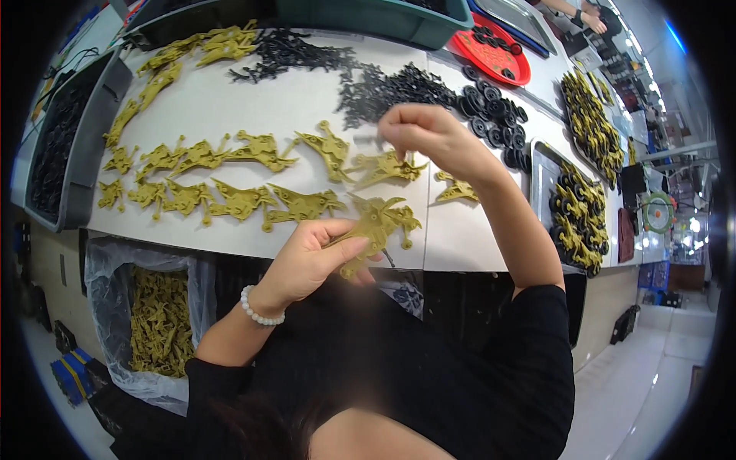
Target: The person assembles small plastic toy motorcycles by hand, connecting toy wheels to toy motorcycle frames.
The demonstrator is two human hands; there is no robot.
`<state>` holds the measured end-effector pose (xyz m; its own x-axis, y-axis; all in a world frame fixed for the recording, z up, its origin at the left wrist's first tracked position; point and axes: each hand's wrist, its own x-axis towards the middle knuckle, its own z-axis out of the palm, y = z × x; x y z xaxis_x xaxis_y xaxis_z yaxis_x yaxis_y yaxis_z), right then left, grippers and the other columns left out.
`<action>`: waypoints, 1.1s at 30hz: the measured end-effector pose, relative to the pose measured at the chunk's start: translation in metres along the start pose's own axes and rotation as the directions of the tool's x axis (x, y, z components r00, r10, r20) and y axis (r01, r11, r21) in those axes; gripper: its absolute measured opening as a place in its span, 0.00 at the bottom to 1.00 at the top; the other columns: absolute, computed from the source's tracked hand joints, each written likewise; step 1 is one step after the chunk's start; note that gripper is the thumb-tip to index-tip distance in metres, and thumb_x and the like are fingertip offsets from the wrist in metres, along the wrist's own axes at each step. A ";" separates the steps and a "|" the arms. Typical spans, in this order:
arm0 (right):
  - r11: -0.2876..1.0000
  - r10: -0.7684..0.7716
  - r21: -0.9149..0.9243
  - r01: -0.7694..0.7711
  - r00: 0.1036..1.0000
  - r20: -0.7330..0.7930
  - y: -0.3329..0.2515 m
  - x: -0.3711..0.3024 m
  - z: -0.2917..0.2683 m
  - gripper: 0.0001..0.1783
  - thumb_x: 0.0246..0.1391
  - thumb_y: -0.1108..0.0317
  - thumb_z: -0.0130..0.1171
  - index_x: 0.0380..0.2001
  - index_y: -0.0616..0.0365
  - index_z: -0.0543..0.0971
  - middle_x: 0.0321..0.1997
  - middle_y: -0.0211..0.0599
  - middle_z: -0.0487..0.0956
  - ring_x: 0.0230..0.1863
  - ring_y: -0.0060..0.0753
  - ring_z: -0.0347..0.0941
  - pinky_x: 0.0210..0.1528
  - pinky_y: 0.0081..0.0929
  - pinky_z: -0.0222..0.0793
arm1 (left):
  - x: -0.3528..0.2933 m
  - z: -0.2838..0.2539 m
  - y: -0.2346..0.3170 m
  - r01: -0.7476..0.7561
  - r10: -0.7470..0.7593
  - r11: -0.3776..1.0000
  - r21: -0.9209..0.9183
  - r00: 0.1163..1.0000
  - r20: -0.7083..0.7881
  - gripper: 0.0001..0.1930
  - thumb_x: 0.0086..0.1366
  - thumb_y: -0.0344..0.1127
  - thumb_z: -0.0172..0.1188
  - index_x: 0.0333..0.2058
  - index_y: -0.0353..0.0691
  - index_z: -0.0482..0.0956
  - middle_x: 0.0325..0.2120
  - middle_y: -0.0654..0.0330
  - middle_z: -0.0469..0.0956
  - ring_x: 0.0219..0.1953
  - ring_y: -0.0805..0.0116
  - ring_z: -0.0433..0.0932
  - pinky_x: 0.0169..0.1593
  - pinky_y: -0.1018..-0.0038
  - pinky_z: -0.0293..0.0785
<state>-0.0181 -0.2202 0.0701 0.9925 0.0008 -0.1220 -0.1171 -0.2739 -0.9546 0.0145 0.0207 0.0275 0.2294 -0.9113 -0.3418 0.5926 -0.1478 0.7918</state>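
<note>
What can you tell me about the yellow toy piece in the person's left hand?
The yellow piece is a flat, olive-yellow part that looks like moulded plastic, shaped a bit like an animal with pointed spikes and small knobs. It tilts upward to the right, held above the white table's front edge. The left hand grips its lower end with thumb and fingers. The right hand hovers above, not touching it.

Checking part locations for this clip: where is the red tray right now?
In the head view the red tray lies at the far right of the white table, beyond the raised right hand, holding black wheels beside the teal bin.
</note>
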 end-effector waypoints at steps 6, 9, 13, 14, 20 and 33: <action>0.970 0.078 -0.238 -0.045 0.988 0.132 -0.005 -0.057 0.004 0.10 0.62 0.66 0.50 0.35 0.63 0.73 0.30 0.30 0.73 0.33 0.23 0.66 0.39 0.23 0.65 | 0.017 0.018 0.000 0.035 -0.044 0.989 0.144 0.997 0.066 0.13 0.65 0.32 0.54 0.42 0.27 0.76 0.31 0.52 0.80 0.24 0.69 0.80 0.27 0.80 0.77; 0.961 0.071 -0.276 -0.036 0.991 0.117 -0.002 -0.067 0.001 0.09 0.62 0.67 0.50 0.35 0.64 0.73 0.30 0.34 0.72 0.33 0.28 0.67 0.39 0.25 0.66 | 0.020 0.024 0.000 0.051 -0.064 0.987 0.154 0.995 0.078 0.13 0.65 0.31 0.54 0.42 0.26 0.76 0.30 0.52 0.80 0.23 0.69 0.80 0.26 0.80 0.76; 0.962 0.023 -0.273 0.011 0.992 0.122 0.002 -0.073 0.000 0.08 0.61 0.69 0.49 0.34 0.64 0.73 0.31 0.36 0.73 0.34 0.33 0.69 0.40 0.27 0.66 | 0.021 0.029 0.001 0.092 -0.103 0.986 0.142 0.992 0.074 0.13 0.64 0.32 0.56 0.42 0.27 0.76 0.30 0.58 0.79 0.22 0.74 0.78 0.26 0.81 0.75; 0.962 0.022 -0.271 0.012 0.992 0.122 0.006 -0.073 0.000 0.08 0.61 0.69 0.49 0.34 0.64 0.73 0.31 0.36 0.73 0.34 0.33 0.69 0.40 0.27 0.66 | 0.021 0.029 0.001 0.093 -0.105 0.985 0.143 0.992 0.073 0.13 0.64 0.32 0.56 0.42 0.27 0.76 0.30 0.58 0.79 0.22 0.74 0.78 0.26 0.81 0.75; 0.929 -0.095 -0.341 0.148 0.981 0.168 0.013 -0.074 0.001 0.07 0.58 0.70 0.51 0.33 0.63 0.74 0.33 0.39 0.73 0.37 0.41 0.71 0.41 0.31 0.67 | 0.023 0.030 -0.002 0.083 -0.097 0.980 0.181 0.993 0.068 0.13 0.64 0.32 0.57 0.41 0.27 0.77 0.27 0.57 0.80 0.22 0.74 0.78 0.26 0.82 0.74; 0.882 -0.335 -0.327 0.341 0.939 0.075 0.029 -0.084 0.007 0.03 0.53 0.75 0.54 0.31 0.61 0.76 0.30 0.38 0.72 0.33 0.41 0.70 0.36 0.32 0.66 | 0.023 0.036 0.006 0.075 -0.080 0.963 0.259 0.997 0.008 0.08 0.61 0.29 0.59 0.34 0.26 0.78 0.20 0.58 0.78 0.19 0.74 0.78 0.22 0.82 0.73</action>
<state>-0.1053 -0.2214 0.0507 0.9688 0.1647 0.1853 0.2463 -0.5552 -0.7944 -0.0046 -0.0153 0.0426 0.1751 -0.8996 -0.4000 0.3882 -0.3103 0.8678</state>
